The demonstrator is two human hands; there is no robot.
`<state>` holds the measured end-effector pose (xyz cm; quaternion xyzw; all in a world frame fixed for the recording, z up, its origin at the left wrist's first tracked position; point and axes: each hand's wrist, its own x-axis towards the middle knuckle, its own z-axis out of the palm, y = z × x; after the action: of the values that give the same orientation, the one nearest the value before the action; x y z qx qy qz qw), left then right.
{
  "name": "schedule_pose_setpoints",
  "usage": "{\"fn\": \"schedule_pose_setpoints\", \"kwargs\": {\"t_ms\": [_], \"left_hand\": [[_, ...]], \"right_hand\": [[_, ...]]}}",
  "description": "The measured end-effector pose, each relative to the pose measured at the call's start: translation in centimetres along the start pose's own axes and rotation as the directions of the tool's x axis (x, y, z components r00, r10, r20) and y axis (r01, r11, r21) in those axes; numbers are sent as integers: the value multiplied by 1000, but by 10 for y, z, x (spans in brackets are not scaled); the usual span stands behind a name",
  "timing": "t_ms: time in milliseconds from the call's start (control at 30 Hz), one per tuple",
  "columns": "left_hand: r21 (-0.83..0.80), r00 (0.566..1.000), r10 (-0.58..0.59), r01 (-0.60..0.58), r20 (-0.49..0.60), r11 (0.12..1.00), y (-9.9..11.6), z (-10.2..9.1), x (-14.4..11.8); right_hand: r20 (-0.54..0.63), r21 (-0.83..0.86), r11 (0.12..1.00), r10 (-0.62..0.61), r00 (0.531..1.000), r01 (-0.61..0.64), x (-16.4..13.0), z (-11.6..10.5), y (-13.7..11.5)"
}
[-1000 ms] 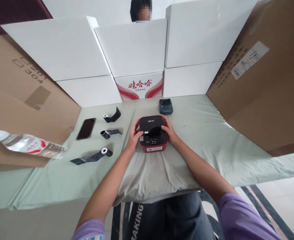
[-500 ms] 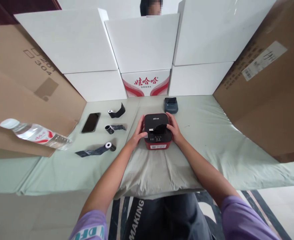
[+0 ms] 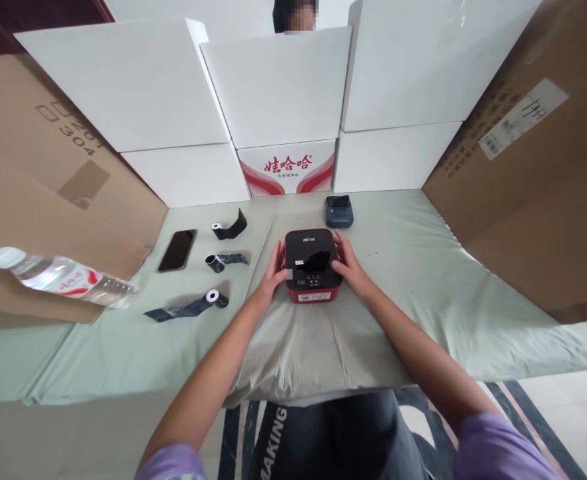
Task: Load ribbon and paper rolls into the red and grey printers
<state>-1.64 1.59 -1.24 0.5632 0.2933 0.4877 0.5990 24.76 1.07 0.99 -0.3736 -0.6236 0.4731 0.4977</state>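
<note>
A red-and-black label printer (image 3: 310,293) sits on the cloth-covered table in front of me. A short strip of black paper (image 3: 318,261) sticks up from the slot in its top. My left hand (image 3: 272,275) cups its left side, thumb at the front left top edge. On the other side, my right hand (image 3: 348,265) curves around the right edge with the thumb on top. The fingertips farther back are partly hidden. Behind the printer is a smaller dark blue portable printer (image 3: 339,217), also with black paper in its slot.
Left of the printer lie a black phone (image 3: 177,251) and three partly unrolled black paper rolls (image 3: 214,264). A water bottle (image 3: 68,277) is at far left, by a cardboard box (image 3: 18,187). White cartons (image 3: 278,87) wall off the back, another cardboard box (image 3: 533,200) the right. A person's head shows beyond.
The view has shifted slightly. My right thumb has slid a little toward the front of the printer's top, away from the black paper. Both hands are still at the printer's sides.
</note>
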Motion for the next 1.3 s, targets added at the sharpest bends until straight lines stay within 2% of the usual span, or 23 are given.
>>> {"fn": "schedule_pose_setpoints", "kwargs": {"t_ms": [100, 200, 267, 400, 467, 533, 633, 800, 867, 900, 933, 967, 1000, 1033, 1067, 1100, 1133, 1167, 1300], "left_hand": [[73, 994, -4, -3, 107, 997, -5, 9, -32], [141, 998, 4, -14, 66, 990, -4, 17, -36], [179, 997, 71, -67, -13, 982, 6, 18, -13], [246, 953, 217, -164, -209, 955, 33, 2, 73], [237, 930, 266, -207, -253, 949, 37, -10, 112], [238, 918, 283, -219, -279, 946, 32, -19, 138], [210, 904, 248, -183, -348, 960, 11, -25, 154], [107, 904, 189, -160, -384, 981, -15, -27, 157], [128, 900, 170, -129, -401, 983, -17, -27, 155], [156, 884, 170, -112, -434, 981, -18, -26, 153], [194, 856, 180, -96, -485, 976, -19, -25, 149], [233, 813, 199, -80, -548, 969, -20, -22, 145], [272, 759, 225, -65, -611, 960, -22, -19, 139], [308, 704, 253, -51, -663, 950, -25, -16, 133], [340, 657, 281, -40, -700, 940, -27, -12, 127], [366, 619, 305, -31, -724, 930, -29, -9, 122], [383, 594, 321, -23, -738, 924, -31, -6, 117], [389, 585, 324, -17, -744, 921, -32, -3, 114], [363, 621, 287, -5, -729, 932, -28, 1, 111]], "right_hand": [[133, -107, 991, -68, 989, 83, -31, 4, -10], [118, -250, 947, -179, 977, 204, -34, 11, -19], [96, -278, 929, -225, 970, 243, -10, 13, -22], [22, -232, 944, -235, 972, 234, 75, 14, -10], [5, -214, 947, -244, 970, 239, 115, 14, 3], [-7, -192, 956, -228, 974, 223, 142, 13, 16], [-10, -234, 950, -216, 976, 208, 159, 13, 32], [-11, -370, 904, -234, 972, 214, 156, 15, 38], [-34, -395, 900, -214, 976, 183, 152, 11, 34], [-73, -411, 897, -211, 975, 164, 150, 7, 32], [-150, -441, 887, -224, 963, 138, 147, 2, 30], [-264, -488, 868, -252, 931, 97, 144, -4, 28], [-393, -543, 839, -290, 873, 34, 142, -11, 27], [-513, -596, 801, -330, 792, -52, 139, -17, 27], [-595, -634, 760, -358, 720, -146, 138, -23, 28], [-644, -652, 720, -363, 673, -236, 137, -28, 30], [-666, -659, 686, -342, 663, -309, 136, -31, 33], [-671, -660, 657, -297, 680, -364, 137, -33, 36], [-630, -655, 600, -99, 770, -459, 139, -33, 48]]}}
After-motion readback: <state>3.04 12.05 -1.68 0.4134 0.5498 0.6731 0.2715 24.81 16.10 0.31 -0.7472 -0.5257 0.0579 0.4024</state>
